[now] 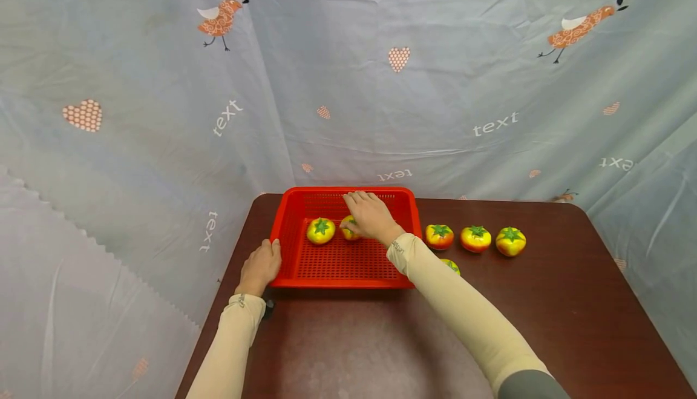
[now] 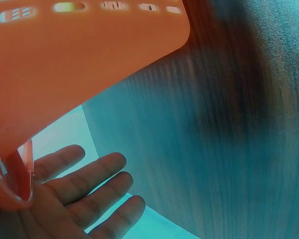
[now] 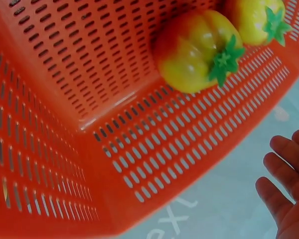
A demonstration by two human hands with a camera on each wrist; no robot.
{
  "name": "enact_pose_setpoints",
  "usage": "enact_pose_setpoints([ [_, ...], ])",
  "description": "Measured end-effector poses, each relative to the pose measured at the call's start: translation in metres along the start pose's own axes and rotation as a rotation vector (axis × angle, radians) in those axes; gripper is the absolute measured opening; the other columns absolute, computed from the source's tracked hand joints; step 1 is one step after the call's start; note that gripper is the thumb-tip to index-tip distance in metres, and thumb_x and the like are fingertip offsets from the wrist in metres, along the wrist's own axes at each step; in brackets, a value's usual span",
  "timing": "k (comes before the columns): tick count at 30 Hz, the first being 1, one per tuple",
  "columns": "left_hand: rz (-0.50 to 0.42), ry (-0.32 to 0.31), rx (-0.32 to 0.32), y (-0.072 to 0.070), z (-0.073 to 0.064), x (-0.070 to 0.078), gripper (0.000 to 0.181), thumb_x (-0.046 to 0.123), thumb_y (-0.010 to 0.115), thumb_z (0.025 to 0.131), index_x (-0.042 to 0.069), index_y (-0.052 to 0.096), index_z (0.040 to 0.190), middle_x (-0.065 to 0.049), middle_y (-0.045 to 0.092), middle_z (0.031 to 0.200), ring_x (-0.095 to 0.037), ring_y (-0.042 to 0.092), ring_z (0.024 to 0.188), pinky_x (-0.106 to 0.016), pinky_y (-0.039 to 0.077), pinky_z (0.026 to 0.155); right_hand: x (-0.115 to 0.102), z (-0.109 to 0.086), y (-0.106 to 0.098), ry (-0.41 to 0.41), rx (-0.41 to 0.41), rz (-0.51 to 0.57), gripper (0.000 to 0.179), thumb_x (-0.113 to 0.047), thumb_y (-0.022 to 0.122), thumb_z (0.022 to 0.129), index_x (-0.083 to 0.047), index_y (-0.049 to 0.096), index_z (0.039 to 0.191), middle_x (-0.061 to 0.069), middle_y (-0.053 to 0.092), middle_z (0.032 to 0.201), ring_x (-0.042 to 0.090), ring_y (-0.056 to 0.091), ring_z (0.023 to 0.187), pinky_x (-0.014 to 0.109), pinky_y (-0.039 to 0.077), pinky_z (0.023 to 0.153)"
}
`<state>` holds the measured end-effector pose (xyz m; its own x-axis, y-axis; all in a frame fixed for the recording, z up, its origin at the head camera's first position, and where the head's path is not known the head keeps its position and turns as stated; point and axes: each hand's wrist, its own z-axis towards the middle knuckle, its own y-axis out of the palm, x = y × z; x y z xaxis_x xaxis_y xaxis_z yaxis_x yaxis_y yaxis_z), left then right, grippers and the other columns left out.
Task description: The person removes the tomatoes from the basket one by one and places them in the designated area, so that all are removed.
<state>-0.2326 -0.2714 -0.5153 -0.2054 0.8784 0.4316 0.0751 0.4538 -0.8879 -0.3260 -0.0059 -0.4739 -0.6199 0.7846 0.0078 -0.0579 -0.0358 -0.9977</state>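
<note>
A red plastic basket with slotted walls holds two glossy yellow-red tomatoes, one on the left and one partly hidden by my right hand. My left hand rests at the basket's left rim; in the left wrist view its fingers extend straight below the rim, thumb hidden. Over the basket, my right hand hovers with fingers extended. The right wrist view shows those fingers apart from both the nearer tomato and the farther tomato.
Right of the basket, a row of tomatoes lies on the dark brown table. Another tomato is partly covered by my right sleeve. A printed grey-blue curtain hangs behind and beside the table.
</note>
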Motion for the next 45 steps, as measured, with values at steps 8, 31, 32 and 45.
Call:
enact_pose_setpoints([
  [8, -0.006, 0.003, -0.007, -0.001, 0.0, 0.001, 0.048, 0.037, 0.02, 0.1, -0.003, 0.046, 0.103, -0.02, 0.055, 0.087, -0.035, 0.057, 0.08, -0.049, 0.042, 0.069, -0.006, 0.006, 0.011, -0.006, -0.072, -0.055, 0.071, -0.054, 0.052, 0.088, -0.007, 0.038, 0.14, 0.008, 0.046, 0.139, 0.025, 0.04, 0.131, 0.039, 0.031, 0.107],
  [31, 0.003, -0.009, 0.021, 0.003, 0.001, -0.001, 0.047, 0.037, 0.021, 0.1, -0.003, 0.047, 0.103, -0.023, 0.058, 0.093, -0.04, 0.058, 0.085, -0.053, 0.043, 0.075, -0.02, 0.016, 0.041, 0.005, -0.177, -0.078, 0.073, -0.056, 0.051, 0.088, -0.007, 0.038, 0.14, 0.006, 0.046, 0.137, 0.023, 0.04, 0.129, 0.038, 0.033, 0.105],
  [32, 0.004, -0.009, 0.021, 0.002, 0.001, -0.001, 0.047, 0.036, 0.021, 0.1, -0.003, 0.047, 0.103, -0.023, 0.058, 0.092, -0.039, 0.058, 0.084, -0.053, 0.043, 0.075, -0.02, 0.017, 0.042, 0.006, -0.185, -0.083, 0.073, -0.056, 0.051, 0.088, -0.007, 0.037, 0.14, 0.006, 0.046, 0.137, 0.023, 0.039, 0.13, 0.038, 0.033, 0.105],
  [45, 0.004, -0.014, 0.009, 0.003, 0.001, -0.002, 0.051, 0.038, 0.019, 0.1, -0.005, 0.047, 0.106, -0.024, 0.059, 0.094, -0.04, 0.058, 0.085, -0.054, 0.043, 0.076, -0.022, 0.018, 0.052, 0.029, -0.244, -0.096, 0.072, -0.056, 0.052, 0.088, -0.008, 0.037, 0.14, 0.006, 0.045, 0.139, 0.022, 0.04, 0.128, 0.038, 0.033, 0.105],
])
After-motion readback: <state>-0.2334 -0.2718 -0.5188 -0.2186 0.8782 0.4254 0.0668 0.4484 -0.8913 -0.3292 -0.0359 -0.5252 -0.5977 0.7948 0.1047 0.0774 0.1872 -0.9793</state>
